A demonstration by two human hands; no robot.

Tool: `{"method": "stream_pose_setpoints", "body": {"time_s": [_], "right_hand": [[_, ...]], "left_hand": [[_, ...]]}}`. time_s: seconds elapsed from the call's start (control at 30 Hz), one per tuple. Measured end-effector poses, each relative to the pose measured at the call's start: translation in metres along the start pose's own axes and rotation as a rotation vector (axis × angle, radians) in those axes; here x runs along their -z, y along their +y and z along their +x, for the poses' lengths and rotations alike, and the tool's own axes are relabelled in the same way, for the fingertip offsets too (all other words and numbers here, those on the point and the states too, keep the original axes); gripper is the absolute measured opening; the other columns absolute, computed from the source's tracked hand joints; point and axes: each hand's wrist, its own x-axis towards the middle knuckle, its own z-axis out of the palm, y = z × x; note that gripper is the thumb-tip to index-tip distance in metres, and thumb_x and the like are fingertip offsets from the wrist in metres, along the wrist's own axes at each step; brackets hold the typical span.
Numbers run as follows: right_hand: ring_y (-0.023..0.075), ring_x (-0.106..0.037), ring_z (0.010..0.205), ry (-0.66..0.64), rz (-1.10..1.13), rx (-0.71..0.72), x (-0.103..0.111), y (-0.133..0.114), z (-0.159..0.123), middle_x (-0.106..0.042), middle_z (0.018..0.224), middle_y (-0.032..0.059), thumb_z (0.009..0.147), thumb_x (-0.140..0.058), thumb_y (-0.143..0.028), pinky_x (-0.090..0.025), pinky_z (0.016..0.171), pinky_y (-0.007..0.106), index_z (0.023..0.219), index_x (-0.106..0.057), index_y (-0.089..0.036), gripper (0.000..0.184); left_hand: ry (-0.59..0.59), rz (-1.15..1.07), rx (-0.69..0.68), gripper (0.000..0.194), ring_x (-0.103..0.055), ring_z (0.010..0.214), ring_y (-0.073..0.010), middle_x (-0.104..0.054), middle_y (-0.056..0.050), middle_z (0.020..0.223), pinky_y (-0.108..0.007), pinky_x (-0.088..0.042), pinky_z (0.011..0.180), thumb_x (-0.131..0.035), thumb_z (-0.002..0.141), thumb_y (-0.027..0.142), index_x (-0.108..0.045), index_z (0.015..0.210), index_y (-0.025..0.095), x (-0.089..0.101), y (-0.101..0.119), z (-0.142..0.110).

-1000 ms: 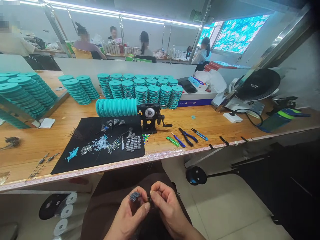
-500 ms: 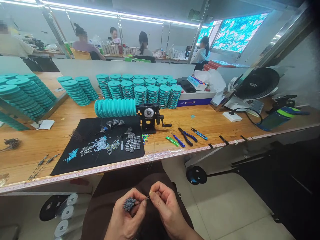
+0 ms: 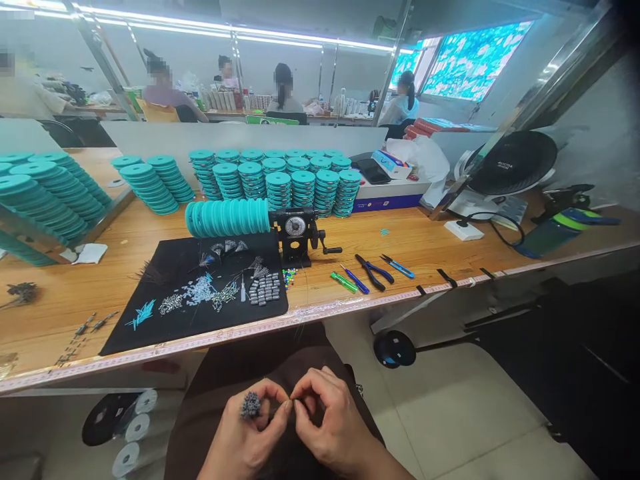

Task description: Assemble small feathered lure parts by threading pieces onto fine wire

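Above the brown apron, the left hand is clamping a thick grey bundle while the right hand is pinching something too fine to see.

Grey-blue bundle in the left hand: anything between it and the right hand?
Nothing visible. The bristly grey-blue bundle sits at the top of the left hand, and the right hand is close beside it, the two hands nearly meeting at the fingertips with no object between them.

"what's on the wooden workbench?"
"a black mat at near left, teal spools stacked far along it, pliers near right."
"anything else?"
"a crank winder beyond the mat."
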Motion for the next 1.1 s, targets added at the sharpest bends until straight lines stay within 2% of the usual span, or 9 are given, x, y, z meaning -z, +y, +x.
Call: {"method": "stream_pose_setpoints", "body": {"time_s": [0.2,0.4,0.53,0.63,0.73,0.83,0.9,1.0,1.1], "right_hand": [[0.016,-0.05,0.067,0.003,0.275,-0.031,0.005,0.021,0.01,-0.052,0.069,-0.002,0.068,-0.047,-0.008,-0.035,0.065,0.027,0.071,-0.048,-0.021,0.014],[0.017,-0.056,0.072,-0.058,0.393,-0.012,0.012,0.049,0.023,-0.063,0.074,0.0008,0.066,-0.043,-0.008,-0.039,0.069,0.028,0.067,-0.047,-0.021,0.013],[0.0206,-0.061,0.081,-0.207,0.589,-0.03,0.016,0.04,0.015,-0.07,0.081,0.0047,0.074,-0.049,-0.013,-0.041,0.078,0.032,0.078,-0.055,-0.019,0.009],[0.0172,-0.058,0.068,-0.356,0.856,-0.114,0.013,0.033,0.007,-0.066,0.072,0.0031,0.085,-0.061,-0.034,-0.04,0.069,0.029,0.091,-0.059,-0.016,0.019],[0.0079,-0.036,0.051,-0.214,1.018,-0.256,0.004,0.037,0.006,-0.051,0.063,-0.0034,0.083,-0.071,-0.043,-0.026,0.053,0.023,0.077,-0.056,-0.016,0.031],[0.0069,-0.015,0.048,0.038,1.221,-0.372,-0.003,0.049,0.01,-0.029,0.053,-0.0107,0.082,-0.074,-0.042,-0.016,0.049,0.022,0.074,-0.055,-0.017,0.032],[0.0067,-0.009,0.046,0.141,1.345,-0.441,-0.003,0.056,0.013,-0.022,0.05,-0.0128,0.08,-0.077,-0.04,-0.014,0.047,0.022,0.078,-0.058,-0.017,0.029],[0.0046,-0.022,0.043,0.197,1.525,-0.547,0.005,0.057,0.015,-0.036,0.053,-0.0107,0.071,-0.084,-0.032,-0.023,0.046,0.019,0.077,-0.06,-0.018,0.029],[0.0076,-0.046,0.055,0.202,1.62,-0.623,0.015,0.049,0.012,-0.056,0.067,-0.0051,0.065,-0.086,-0.027,-0.043,0.062,0.024,0.078,-0.062,-0.018,0.029]], "left_hand": [[-0.007,-0.337,0.151,0.047,-0.021,0.053,-0.0099,-0.027,0.008,0.053,-0.023,-0.018,0.05,-0.076,0.061,0.061,-0.061,0.062,0.017,0.008,0.021,-0.003],[0.001,-0.634,0.228,0.04,-0.027,0.053,-0.0095,-0.036,0.007,0.055,-0.021,-0.025,0.049,-0.082,0.062,0.05,-0.057,0.063,0.019,0.03,0.052,-0.008],[0.009,-0.386,0.092,0.041,-0.026,0.054,-0.0091,-0.033,0.007,0.055,-0.021,-0.021,0.048,-0.078,0.067,0.054,-0.061,0.066,0.017,0.032,0.047,0.002],[-0.066,-0.161,-0.015,0.039,-0.022,0.054,-0.0095,-0.028,0.008,0.055,-0.023,-0.019,0.048,-0.07,0.076,0.053,-0.063,0.07,0.015,0.033,0.039,0.013],[-0.111,0.026,-0.075,0.036,-0.024,0.052,-0.0096,-0.027,0.008,0.056,-0.023,-0.02,0.048,-0.065,0.081,0.05,-0.065,0.073,0.015,0.038,0.038,0.027],[0.048,0.208,-0.185,0.033,-0.034,0.051,-0.0107,-0.032,0.007,0.056,-0.022,-0.028,0.049,-0.062,0.082,0.047,-0.067,0.078,0.015,0.051,0.042,0.055],[0.202,0.273,-0.218,0.032,-0.037,0.052,-0.0117,-0.032,0.008,0.058,-0.022,-0.032,0.051,-0.059,0.083,0.044,-0.066,0.094,0.015,0.065,0.045,0.082],[0.407,0.354,-0.201,0.051,-0.049,0.06,-0.0151,-0.047,0.004,0.071,-0.026,-0.042,0.061,-0.057,0.083,0.032,-0.048,0.128,0.011,0.088,0.047,0.13],[0.513,0.446,-0.163,0.058,-0.057,0.071,-0.0209,-0.057,-0.004,0.083,-0.035,-0.047,0.075,-0.057,0.077,0.022,-0.044,0.131,0.005,0.104,0.049,0.171]]}}
